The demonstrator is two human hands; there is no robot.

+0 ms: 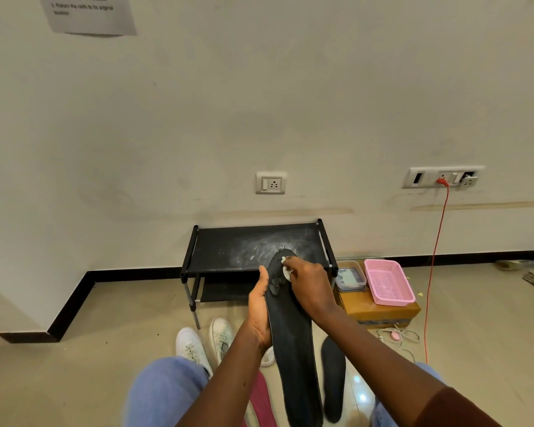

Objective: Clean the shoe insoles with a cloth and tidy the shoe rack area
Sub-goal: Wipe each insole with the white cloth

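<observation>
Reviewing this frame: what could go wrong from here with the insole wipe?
1. The left hand grips the dark insole along one edge while the right hand presses the small cloth at its toe end; it may flex or slip.
2. That end hangs by the white dust on the shoe rack and could pick some up.
3. The second insole and pink insole lie on the floor by the legs, easy to step on.

Even, soft indoor light; glare spots on the floor tile; wide-angle bowing at edges.
</observation>
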